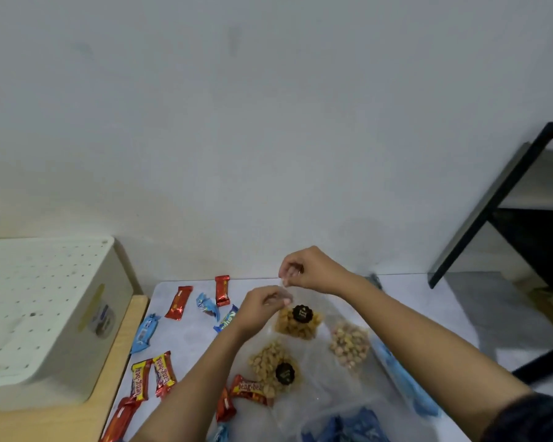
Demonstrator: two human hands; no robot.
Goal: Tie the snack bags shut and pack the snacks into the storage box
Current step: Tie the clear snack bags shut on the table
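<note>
**Bag neck pinched in both hands, knot not yet seen closed**

The storage box [55, 314] is seen far left on a wooden surface, with its perforated lid on, well apart from both hands. Loose wrapped bars [165, 373] are scattered over the pale tabletop [186, 339] between the box and the bags.

The left hand [262, 306] is curled in a pinch on the clear neck of the far snack bag [297, 323], just above the filling. The bag's body is resting on the tabletop just below and slightly right of that hand, black sticker up. The neck is drawn up and away from the body. Its long axis runs from the filling, through the left hand, to the right hand [307, 271]. That hand is held higher and farther off, pinching the free end of the plastic.

The left hand is nearer the filling and is judged the anchor. The right hand is judged the one to carry the tail round. Whether a loop is already formed cannot be told, as the plastic is clear and blurred.

A second stickered bag [275, 366] lies nearer the person, and a third bag [348, 342] lies to the right. Their necks cannot be made out. Blue packets [406, 384] are seen along the right edge. Packing is judged not begun.
</note>
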